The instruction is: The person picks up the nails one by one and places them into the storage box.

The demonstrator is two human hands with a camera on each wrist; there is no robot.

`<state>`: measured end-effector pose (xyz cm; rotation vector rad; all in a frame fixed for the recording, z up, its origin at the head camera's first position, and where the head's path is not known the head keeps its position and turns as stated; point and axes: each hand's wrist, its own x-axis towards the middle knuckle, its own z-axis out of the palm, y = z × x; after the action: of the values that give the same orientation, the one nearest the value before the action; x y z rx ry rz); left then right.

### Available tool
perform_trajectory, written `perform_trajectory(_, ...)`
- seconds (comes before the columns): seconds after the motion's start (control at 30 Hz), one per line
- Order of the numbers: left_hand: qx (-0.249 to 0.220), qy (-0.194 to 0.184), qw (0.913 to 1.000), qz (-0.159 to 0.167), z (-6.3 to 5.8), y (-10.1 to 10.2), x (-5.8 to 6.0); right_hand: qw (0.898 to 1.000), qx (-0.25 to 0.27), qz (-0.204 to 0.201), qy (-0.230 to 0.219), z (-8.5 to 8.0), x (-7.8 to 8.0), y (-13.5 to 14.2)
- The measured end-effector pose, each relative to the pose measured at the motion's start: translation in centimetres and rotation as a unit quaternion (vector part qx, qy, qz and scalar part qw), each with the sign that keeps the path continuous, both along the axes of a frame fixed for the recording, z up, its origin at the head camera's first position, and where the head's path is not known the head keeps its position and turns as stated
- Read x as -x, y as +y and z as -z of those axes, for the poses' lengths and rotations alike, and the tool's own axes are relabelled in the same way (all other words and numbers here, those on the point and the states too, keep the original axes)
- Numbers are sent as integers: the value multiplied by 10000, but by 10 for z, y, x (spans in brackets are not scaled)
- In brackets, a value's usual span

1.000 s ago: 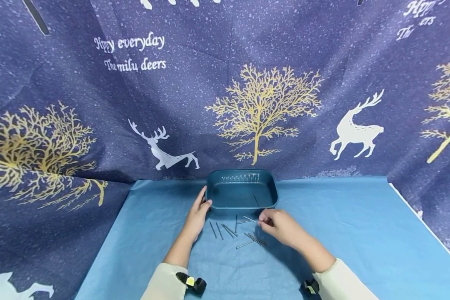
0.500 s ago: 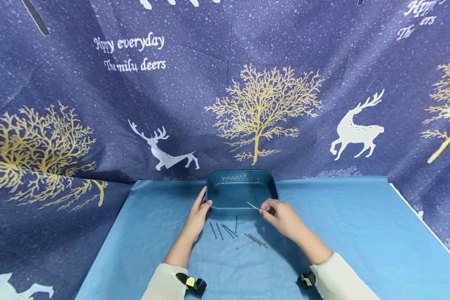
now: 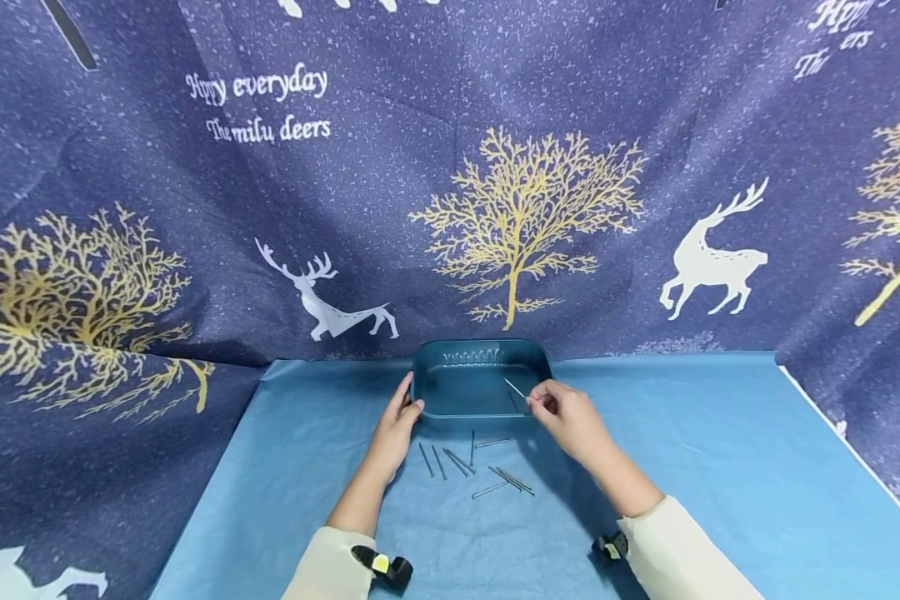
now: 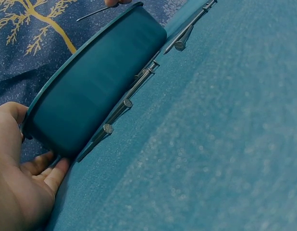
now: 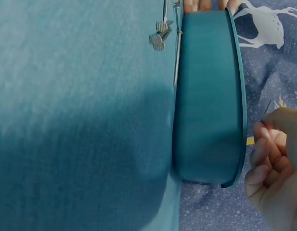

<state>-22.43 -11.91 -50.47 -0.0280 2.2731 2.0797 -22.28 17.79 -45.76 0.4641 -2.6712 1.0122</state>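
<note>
My left hand (image 3: 392, 433) holds the left end of a deep teal plastic container (image 3: 450, 416), its thumb at the near corner. In the left wrist view, its fingers (image 4: 56, 175) lie at the container's base. Over the container's right part, my right hand (image 3: 566, 417) pinches a nail (image 3: 515, 387) between thumb and fingertips, the nail slanting up and left. Another nail (image 3: 513, 398) lies inside, partly covered by that hand in the head view. In the right wrist view, the pinched nail (image 5: 268, 106) sticks out past the rim, and the other fingers are curled.
On the blue cloth (image 3: 682, 450) in front of the container lie several loose nails (image 3: 459, 461), with a cluster of nails (image 3: 512, 480) nearer me. A dark blue printed curtain (image 3: 600, 292) hangs right behind the container.
My right hand has lifted the nail from the cloth and carried it forward over the container's rim. My left hand and the container have stayed in place.
</note>
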Motion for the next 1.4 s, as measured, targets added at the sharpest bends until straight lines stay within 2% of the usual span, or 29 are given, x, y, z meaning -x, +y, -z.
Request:
perform_trajectory(0.13, 23, 56, 10000, -16, 8, -1, 4, 9997, -36, 213, -85, 0, 5, 1)
perform_trajectory(0.63, 50, 102, 9999, -56, 14, -1, 7, 9984, -142, 545, -47, 0, 11, 2)
perform_trajectory(0.93, 57, 78, 9999, -42, 13, -1, 7, 9987, -162, 454, 184, 0, 8, 2)
perform_trajectory(1.4, 37, 89, 9999, -46, 12, 0, 6, 9992, -171, 357, 74, -1, 3, 1)
